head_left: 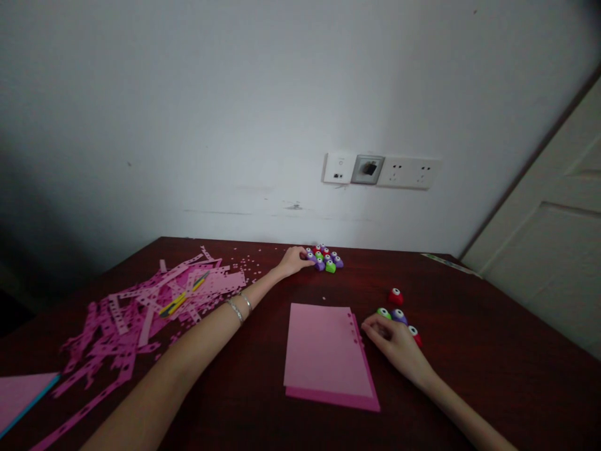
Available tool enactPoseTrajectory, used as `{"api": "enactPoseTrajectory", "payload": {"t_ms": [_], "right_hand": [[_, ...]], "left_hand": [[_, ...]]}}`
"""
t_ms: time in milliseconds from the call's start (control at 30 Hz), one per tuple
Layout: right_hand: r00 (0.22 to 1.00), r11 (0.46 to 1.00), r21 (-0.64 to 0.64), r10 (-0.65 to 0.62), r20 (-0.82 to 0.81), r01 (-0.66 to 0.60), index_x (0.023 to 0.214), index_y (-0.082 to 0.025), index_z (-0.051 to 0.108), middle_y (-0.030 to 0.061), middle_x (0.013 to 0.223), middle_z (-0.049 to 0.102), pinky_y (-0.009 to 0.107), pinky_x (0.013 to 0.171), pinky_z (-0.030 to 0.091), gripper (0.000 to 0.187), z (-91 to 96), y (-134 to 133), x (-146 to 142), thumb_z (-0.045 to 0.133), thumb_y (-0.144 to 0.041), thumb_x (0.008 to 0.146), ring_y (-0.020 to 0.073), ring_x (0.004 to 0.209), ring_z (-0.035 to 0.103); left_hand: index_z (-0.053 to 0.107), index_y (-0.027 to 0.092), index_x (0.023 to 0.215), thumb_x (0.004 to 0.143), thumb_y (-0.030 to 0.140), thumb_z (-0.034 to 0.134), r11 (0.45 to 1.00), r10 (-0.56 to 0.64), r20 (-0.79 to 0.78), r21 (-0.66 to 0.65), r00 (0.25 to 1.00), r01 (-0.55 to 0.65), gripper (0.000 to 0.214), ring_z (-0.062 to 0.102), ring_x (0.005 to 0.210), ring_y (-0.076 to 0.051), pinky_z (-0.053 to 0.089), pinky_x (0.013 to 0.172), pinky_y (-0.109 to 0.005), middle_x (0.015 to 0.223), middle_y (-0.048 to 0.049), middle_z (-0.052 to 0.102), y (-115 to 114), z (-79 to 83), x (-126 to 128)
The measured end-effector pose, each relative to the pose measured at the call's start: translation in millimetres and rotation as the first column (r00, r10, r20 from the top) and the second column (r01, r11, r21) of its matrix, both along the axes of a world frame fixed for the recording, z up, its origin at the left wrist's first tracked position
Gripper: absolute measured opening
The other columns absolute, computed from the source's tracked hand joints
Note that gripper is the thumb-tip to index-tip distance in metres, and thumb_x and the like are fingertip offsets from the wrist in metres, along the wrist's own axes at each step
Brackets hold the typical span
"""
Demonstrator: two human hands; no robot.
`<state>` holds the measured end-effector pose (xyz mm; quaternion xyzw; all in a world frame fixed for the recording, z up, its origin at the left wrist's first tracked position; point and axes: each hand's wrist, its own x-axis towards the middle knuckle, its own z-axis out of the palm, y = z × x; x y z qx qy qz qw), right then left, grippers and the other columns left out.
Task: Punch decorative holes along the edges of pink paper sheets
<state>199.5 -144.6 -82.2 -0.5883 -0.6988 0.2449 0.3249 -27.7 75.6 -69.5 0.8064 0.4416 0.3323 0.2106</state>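
My left hand [292, 261] reaches to the back of the table, with thumb and fingers closed around a purple craft punch [310, 256]. That punch sits at the left edge of a cluster of small red, green and purple punches with white round tops. My right hand [392, 338] is at the right side of two stacked pink paper sheets [323, 351], fingertips pinched together; what they hold, if anything, is hidden. Just behind it are a green punch [384, 312], a purple punch [399, 316] and red punches [395, 295]. Small dark shapes line the upper sheet's right edge.
Pink punched paper strips [141, 307] heap on the left, with a yellow craft knife [184, 294] on top. Tiny paper bits [248, 258] lie scattered behind. A pink sheet with a blue edge [28, 398] is at the near left. Wall sockets [408, 173] are above the table.
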Motion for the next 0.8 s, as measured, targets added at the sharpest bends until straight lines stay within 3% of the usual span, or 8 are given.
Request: {"api": "enactPoseTrajectory", "payload": {"t_ms": [200,333,567,800], "right_hand": [[1.0,1.0,0.031,-0.004,-0.021,0.004,0.073,-0.017,0.059,-0.003,0.054,0.043,0.024,0.049,0.031,0.028,2.6,-3,-3,0.044,-0.038,0.083,0.0129,0.051,0.04],[0.999,0.998,0.053,-0.012,-0.052,0.015,0.072,-0.017,0.059,-0.0032,0.054,0.043,0.024,0.049,0.032,0.026,0.6,-4,-2,0.046,-0.037,0.082,0.0129,0.052,0.041],[0.999,0.998,0.063,-0.007,-0.044,0.01,0.073,-0.017,0.059,-0.0035,0.053,0.044,0.024,0.049,0.031,0.023,0.3,-6,-2,0.046,-0.034,0.083,0.0127,0.052,0.041],[1.0,0.998,0.054,0.011,-0.026,-0.009,0.075,-0.016,0.06,-0.0013,0.058,0.052,0.024,0.05,0.034,0.025,-1.8,-4,-1,0.047,-0.035,0.083,0.013,0.053,0.045]], "left_hand": [[0.064,0.016,0.077,0.064,0.037,0.071,0.988,-0.106,0.017,0.118,0.994,0.103,0.026,0.057,0.082,-0.019,0.039,0.075,-0.028,0.082,-0.0033,0.065,-45,30.1,-6],[0.064,0.017,0.078,0.063,0.041,0.071,0.97,-0.169,-0.042,0.171,0.985,0.174,0.029,0.054,0.085,-0.02,0.038,0.078,-0.03,0.085,-0.0031,0.062,-79,41.1,-8],[0.061,0.018,0.079,0.064,0.041,0.071,0.946,-0.296,-0.06,0.119,0.953,0.302,0.03,0.05,0.088,-0.018,0.037,0.079,-0.03,0.087,-0.0022,0.058,-129,50.0,-9],[0.06,0.018,0.078,0.063,0.044,0.072,0.936,-0.342,-0.035,0.076,0.939,0.344,0.032,0.049,0.087,-0.017,0.037,0.078,-0.029,0.085,-0.0012,0.057,-144,41.5,-11]]}}
